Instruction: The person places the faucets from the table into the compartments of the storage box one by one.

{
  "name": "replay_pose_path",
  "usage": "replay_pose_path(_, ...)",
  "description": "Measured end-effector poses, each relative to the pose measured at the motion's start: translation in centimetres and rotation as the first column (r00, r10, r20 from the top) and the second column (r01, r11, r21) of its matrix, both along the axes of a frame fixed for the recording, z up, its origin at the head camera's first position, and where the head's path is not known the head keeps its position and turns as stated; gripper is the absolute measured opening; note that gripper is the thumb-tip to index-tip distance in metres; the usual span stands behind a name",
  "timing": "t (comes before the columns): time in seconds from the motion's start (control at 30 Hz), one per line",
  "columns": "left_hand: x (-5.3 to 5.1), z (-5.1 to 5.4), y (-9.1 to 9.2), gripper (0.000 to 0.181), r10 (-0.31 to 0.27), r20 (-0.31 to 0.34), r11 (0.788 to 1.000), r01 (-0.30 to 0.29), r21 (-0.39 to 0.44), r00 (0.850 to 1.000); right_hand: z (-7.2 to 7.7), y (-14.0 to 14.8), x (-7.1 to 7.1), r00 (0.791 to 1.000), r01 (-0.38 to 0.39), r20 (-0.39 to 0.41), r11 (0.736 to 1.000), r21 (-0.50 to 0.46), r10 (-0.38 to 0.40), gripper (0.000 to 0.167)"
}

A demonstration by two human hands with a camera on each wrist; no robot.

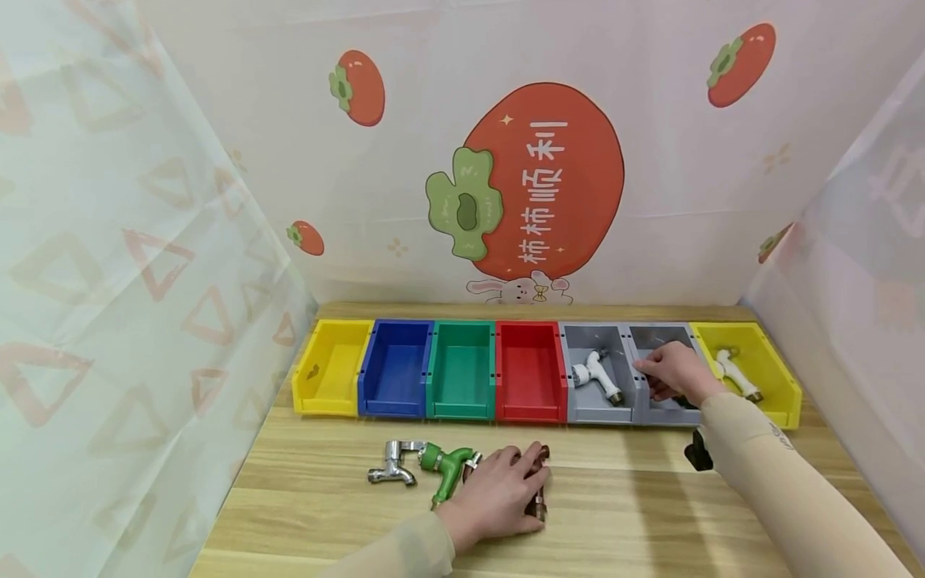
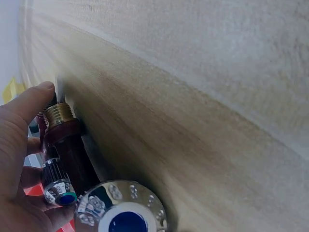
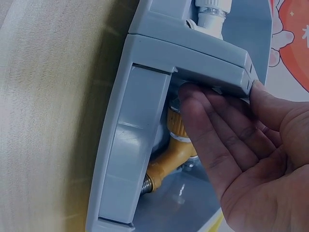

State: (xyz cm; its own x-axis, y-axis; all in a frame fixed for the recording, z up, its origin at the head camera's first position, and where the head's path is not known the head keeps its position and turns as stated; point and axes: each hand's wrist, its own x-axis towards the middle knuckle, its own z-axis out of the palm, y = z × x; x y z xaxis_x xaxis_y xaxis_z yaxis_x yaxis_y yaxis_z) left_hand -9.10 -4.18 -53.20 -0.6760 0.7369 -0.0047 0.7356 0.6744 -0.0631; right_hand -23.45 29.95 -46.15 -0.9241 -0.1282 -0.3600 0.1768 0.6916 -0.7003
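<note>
Side by side, 7 bins line a wooden table [image 1: 592, 498], the red bin [image 1: 531, 413] 4th from either end. Just right of the red bin, a gray bin [image 1: 600, 415] holds a white faucet [image 1: 596, 373]. 2 places right, a second gray bin [image 1: 654, 417] holds an orange faucet [image 3: 174, 157]; a person's right hand [image 1: 675, 371] dips in, fingers loosely bent at the divider, contact with the faucet unclear. 3 places right, a yellow bin [image 1: 784, 419] holds another white faucet [image 1: 735, 372]. Left of the red bin stand the green bin [image 1: 462, 411] and blue bin [image 1: 393, 408]. In front of the red bin, the left hand [image 1: 499, 494] curls its fingers around dark red faucets [image 1: 540, 506]; how many it grips cannot be told. A green faucet [image 1: 451, 466] and a chrome faucet [image 1: 393, 466] lie farther left.
</note>
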Motion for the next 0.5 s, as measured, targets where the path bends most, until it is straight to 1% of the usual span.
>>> replay_pose_path(0.27, 0.00, -0.18, -0.47, 0.071, -0.032, -0.035, 0.999, 0.032, -0.006, 0.999, -0.16, -0.01, -0.11, 1.000, 0.000, 0.000, 1.000, -0.008, 0.000, 0.032)
replay_pose_path(0.5, -0.32, 0.09, -1.00, 0.069, -0.078, -0.104, 0.996, 0.081, 0.025, 0.991, -0.25, 0.04, -0.19, 1.000, 0.001, 0.001, 1.000, -0.018, -0.001, 0.032)
